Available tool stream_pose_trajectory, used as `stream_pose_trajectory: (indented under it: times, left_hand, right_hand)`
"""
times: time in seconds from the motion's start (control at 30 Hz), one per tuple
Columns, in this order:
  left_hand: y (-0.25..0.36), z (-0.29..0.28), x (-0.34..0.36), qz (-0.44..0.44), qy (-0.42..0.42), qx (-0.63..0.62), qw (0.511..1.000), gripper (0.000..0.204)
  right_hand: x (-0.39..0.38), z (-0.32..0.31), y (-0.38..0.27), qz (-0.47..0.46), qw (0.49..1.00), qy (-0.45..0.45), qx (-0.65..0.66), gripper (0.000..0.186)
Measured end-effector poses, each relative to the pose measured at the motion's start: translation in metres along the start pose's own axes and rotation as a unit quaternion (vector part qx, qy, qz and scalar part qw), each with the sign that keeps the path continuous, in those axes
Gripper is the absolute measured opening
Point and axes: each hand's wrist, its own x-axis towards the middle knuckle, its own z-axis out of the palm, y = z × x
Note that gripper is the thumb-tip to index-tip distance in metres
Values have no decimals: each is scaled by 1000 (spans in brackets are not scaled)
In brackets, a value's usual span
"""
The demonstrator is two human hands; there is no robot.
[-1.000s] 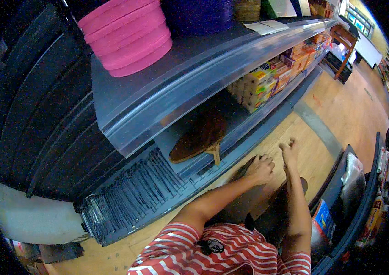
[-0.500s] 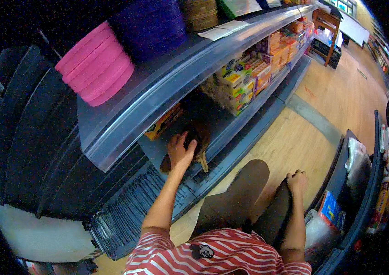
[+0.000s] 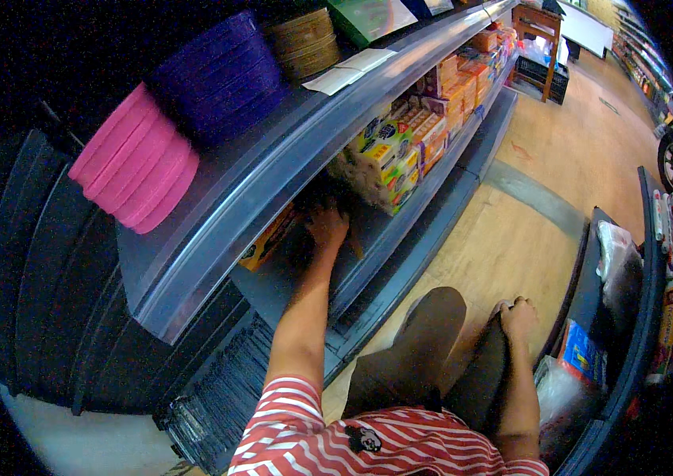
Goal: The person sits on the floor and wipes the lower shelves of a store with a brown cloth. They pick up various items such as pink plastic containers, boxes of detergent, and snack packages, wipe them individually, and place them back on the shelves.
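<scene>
Left hand (image 3: 328, 228), its grip too shadowed to tell, reaches over a grey lower shelf (image 3: 380, 232), a tan strip (image 3: 357, 245) just beside it toward four o'clock, an orange-yellow box (image 3: 266, 240) toward nine, the right hand (image 3: 519, 317) resting bent-fingered on a knee (image 3: 488, 345) farther toward four.

Left arm (image 3: 302, 325): extended forward, elbow nearly straight. Left hand (image 3: 327, 230): back facing up, far part in deep shadow; grip cannot be determined. Right arm (image 3: 520, 389): reaching forward along the right side. Right hand (image 3: 519, 319): resting at the bent right knee (image 3: 494, 343), fingers (image 3: 521, 302) curled.
</scene>
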Motion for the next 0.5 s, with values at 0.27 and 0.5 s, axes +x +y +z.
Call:
stream_pose_trajectory:
  times: [0.27, 0.5]
  left_hand:
    - [9, 14, 18, -69, -28, 60, 995, 52]
    - [10, -43, -52, 133, -121, -103, 978, 50]
  right_hand:
    - [-1, -6, 4, -8, 1000, 18, -5, 32]
    - [-3, 0, -6, -29, 999, 23, 38, 29]
